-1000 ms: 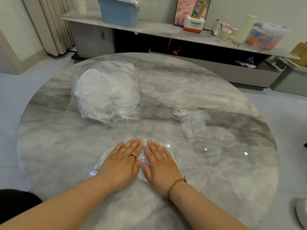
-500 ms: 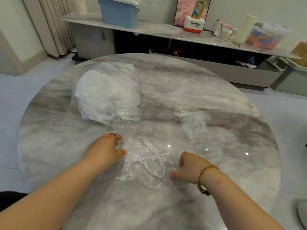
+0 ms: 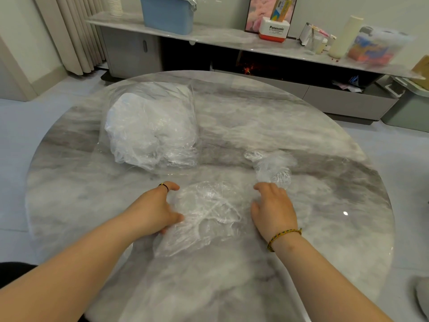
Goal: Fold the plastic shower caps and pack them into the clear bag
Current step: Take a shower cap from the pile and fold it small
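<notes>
A crumpled clear shower cap [image 3: 209, 212] lies spread on the marble table [image 3: 325, 205] between my two hands. My left hand [image 3: 155, 205] curls round its left edge, thumb and fingers on the plastic. At the cap's right edge, my right hand [image 3: 272, 205] has its fingers curled down on the thin film. The clear bag [image 3: 151, 126], stuffed with white folded caps, lies at the back left. A small bunched shower cap [image 3: 272, 169] sits just beyond my right hand.
The round table's edge curves close on the right. Behind it runs a low shelf unit [image 3: 232, 40] with a blue box [image 3: 169, 13], a Panasonic box and a cream roll. A grey bin [image 3: 408, 105] stands at the far right.
My hands lifted off the flattened cap, moved apart to its left and right edges and curled on them. The cap sprang up from flat to crumpled, and my right hand shifted farther away.
</notes>
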Action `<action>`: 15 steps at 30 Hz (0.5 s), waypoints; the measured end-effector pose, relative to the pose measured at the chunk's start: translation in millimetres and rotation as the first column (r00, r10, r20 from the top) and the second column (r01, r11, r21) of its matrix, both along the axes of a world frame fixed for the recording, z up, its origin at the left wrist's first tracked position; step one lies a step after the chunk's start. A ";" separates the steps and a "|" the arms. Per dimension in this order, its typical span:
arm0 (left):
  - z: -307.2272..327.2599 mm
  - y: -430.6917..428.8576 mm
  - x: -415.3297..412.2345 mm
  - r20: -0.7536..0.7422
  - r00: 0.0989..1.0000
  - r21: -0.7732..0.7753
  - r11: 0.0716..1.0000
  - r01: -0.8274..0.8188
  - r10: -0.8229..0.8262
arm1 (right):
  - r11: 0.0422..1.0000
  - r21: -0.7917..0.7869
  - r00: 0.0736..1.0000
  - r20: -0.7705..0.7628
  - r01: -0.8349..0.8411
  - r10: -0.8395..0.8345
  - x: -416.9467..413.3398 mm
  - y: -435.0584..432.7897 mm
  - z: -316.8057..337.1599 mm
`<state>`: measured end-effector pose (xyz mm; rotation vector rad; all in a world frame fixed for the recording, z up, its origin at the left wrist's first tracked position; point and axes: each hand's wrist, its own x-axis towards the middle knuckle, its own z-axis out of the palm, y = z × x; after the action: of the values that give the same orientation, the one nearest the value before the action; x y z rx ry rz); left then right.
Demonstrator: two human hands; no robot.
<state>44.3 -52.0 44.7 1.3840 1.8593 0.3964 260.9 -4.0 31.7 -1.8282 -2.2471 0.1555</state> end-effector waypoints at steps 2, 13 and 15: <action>2.9 0.1 1.7 0.052 0.997 0.036 0.998 -0.059 0.057 | 0.954 0.266 0.970 -0.157 -0.139 0.186 -11.6 -2.9 -5.5; 8.3 -4.7 3.8 0.293 0.954 -0.051 0.997 -0.056 0.069 | 0.818 0.235 0.839 -0.022 -0.524 0.544 -61.4 -58.7 -35.2; 5.7 -3.2 2.4 0.201 0.979 0.075 0.996 -0.044 0.028 | 0.832 0.275 0.861 -0.029 -0.481 0.508 -59.1 -52.7 -36.8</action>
<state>46.7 -55.2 50.4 1.3124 1.7211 0.6109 201.7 -56.7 -5.1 -1.0525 -2.4816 0.0369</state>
